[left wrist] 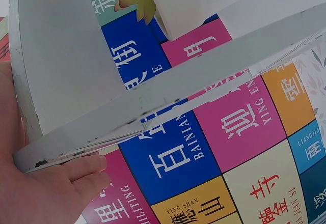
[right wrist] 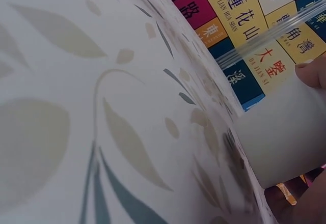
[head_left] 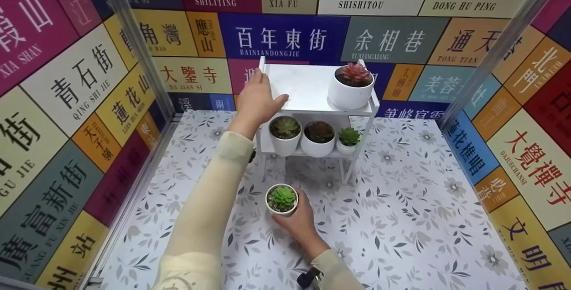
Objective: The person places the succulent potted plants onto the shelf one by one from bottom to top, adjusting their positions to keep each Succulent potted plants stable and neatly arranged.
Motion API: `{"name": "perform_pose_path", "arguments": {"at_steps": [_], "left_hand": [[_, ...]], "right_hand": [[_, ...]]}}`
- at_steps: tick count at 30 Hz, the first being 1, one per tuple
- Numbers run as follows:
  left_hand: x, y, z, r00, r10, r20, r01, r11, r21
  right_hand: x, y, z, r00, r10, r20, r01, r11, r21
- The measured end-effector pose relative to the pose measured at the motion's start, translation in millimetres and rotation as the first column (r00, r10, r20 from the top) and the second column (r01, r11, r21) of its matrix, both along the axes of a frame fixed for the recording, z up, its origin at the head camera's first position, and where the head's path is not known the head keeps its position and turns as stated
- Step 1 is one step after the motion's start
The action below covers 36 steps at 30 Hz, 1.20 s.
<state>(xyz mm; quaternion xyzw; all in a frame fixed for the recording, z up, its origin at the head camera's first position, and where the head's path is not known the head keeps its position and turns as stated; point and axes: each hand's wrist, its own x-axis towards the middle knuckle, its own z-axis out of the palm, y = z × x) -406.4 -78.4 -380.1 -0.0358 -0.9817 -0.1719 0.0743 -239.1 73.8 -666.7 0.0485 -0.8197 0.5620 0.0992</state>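
My left hand (head_left: 258,99) holds the upper left edge of a white two-tier plant shelf (head_left: 296,82), its thumb over the top board. In the left wrist view, its fingers lie along the outside of the shelf's frame. My right hand (head_left: 299,218) grips a small white pot with a bright green succulent (head_left: 282,197) in front of the shelf. The right wrist view shows this white pot (right wrist: 280,132) close to the tabletop; whether it touches is unclear. On the top board, at the right, stands a white pot with a red succulent (head_left: 351,87).
The lower tier carries a pot with a pale green succulent (head_left: 285,136), a pot with a dark brown plant (head_left: 318,139) and a smaller green succulent (head_left: 348,140). Leaf-patterned covering lies over the table (head_left: 401,218). Walls of colourful sign panels (head_left: 285,35) enclose three sides.
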Motion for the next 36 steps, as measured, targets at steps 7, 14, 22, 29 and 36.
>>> {"name": "perform_pose_path", "arguments": {"at_steps": [7, 14, 22, 29, 36], "left_hand": [[0.2, 1.3, 0.8, 1.0, -0.01, -0.002, 0.01, 1.0, -0.014], [0.2, 1.2, 0.7, 1.0, -0.013, 0.001, 0.013, 1.0, -0.027], [-0.6, 0.8, 0.3, 1.0, -0.012, -0.003, 0.012, 0.999, -0.033], [0.2, 0.7, 1.1, 1.0, -0.016, -0.006, 0.016, 1.0, -0.026], [1.1, 0.3, 1.2, 1.0, -0.023, -0.014, 0.022, 0.999, -0.022]], "right_hand": [[2.5, 6.2, 10.5, 1.0, -0.026, 0.008, 0.026, 1.0, -0.015], [0.1, 11.6, 20.4, 0.998, -0.056, -0.018, 0.055, 0.998, -0.039], [-1.3, 18.6, 36.5, 0.996, -0.057, -0.065, 0.054, 0.997, -0.05], [-2.5, 22.5, 59.2, 0.991, -0.057, -0.12, 0.052, 0.998, -0.046], [-4.3, 29.6, 77.9, 0.989, -0.068, -0.131, 0.058, 0.995, -0.075]]}}
